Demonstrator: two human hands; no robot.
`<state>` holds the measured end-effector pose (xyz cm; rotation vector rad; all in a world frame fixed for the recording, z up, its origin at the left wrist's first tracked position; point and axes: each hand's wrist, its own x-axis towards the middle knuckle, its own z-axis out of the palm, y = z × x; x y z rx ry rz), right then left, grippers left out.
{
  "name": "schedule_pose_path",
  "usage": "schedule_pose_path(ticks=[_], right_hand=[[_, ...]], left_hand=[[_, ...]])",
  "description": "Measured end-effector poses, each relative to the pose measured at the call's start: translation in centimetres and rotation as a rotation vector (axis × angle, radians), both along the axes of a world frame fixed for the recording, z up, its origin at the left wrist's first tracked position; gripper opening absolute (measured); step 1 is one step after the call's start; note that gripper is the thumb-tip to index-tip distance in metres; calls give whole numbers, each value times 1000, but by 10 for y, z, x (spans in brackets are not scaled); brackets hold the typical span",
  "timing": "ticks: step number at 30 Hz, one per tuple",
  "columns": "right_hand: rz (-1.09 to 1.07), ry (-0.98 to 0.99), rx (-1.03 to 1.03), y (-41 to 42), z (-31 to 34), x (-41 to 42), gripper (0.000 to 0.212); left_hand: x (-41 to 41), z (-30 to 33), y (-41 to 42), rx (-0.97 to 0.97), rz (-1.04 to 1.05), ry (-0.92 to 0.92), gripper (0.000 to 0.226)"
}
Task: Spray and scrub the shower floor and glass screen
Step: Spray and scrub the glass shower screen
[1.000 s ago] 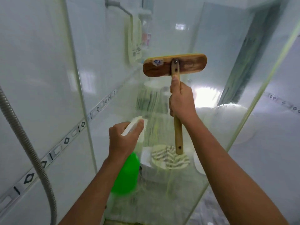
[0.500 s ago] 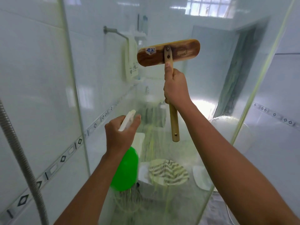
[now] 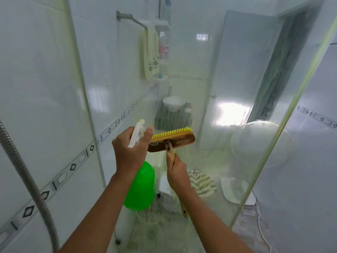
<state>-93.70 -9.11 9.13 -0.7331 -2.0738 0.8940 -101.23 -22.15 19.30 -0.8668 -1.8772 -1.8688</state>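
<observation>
Wooden scrub brush point(image 3: 172, 140), yellow bristles up against glass screen point(image 3: 228, 88); right hand point(image 3: 177, 173) grips handle below head. Left hand point(image 3: 130, 150) clasps green spray bottle point(image 3: 141, 187).

Glossy wooden brush point(image 3: 173, 141), glossy green plastic bottle point(image 3: 141, 189), wet glass screen point(image 3: 209, 79), ribbed metal hose point(image 3: 23, 172).

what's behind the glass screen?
Through the glass screen: a hanging towel, a shelf rack with bottles, a striped mat and a white fan. Streaks blur detail; the hands cover some.
</observation>
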Motion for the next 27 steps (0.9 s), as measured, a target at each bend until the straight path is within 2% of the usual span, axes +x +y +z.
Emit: schedule_pose_path(ticks=[2, 4, 10, 12, 14, 17, 20, 22, 24, 27], right_hand=[[-12, 13, -51, -9, -20, 5, 62], [2, 86, -80, -12, 2, 1, 58], [25, 269, 137, 7, 185, -33, 43], [26, 296, 167, 11, 207, -43, 44], [17, 274, 165, 14, 180, -44, 45], [34, 228, 70, 12, 70, -28, 46], [9, 53, -67, 4, -48, -1, 62], [-30, -38, -58, -1, -97, 13, 71], [-65, 4, -95, 2, -100, 20, 65], [-60, 105, -62, 10, -44, 15, 56]], left_hand=[[0, -5, -5, -13, 7, -18, 42], [0, -7, -12, -21, 19, -31, 42], [0, -9, -22, -73, 38, -80, 40], [-1, -13, -22, -82, 27, -94, 39], [1, -17, -22, -84, 25, -99, 40], [3, -23, -22, -79, 24, -95, 45], [3, -27, -23, -83, 22, -83, 44], [3, -30, -22, -112, 15, -75, 43], [7, -31, -20, -120, -9, -72, 41], [10, -29, -14, -145, -35, -57, 39]])
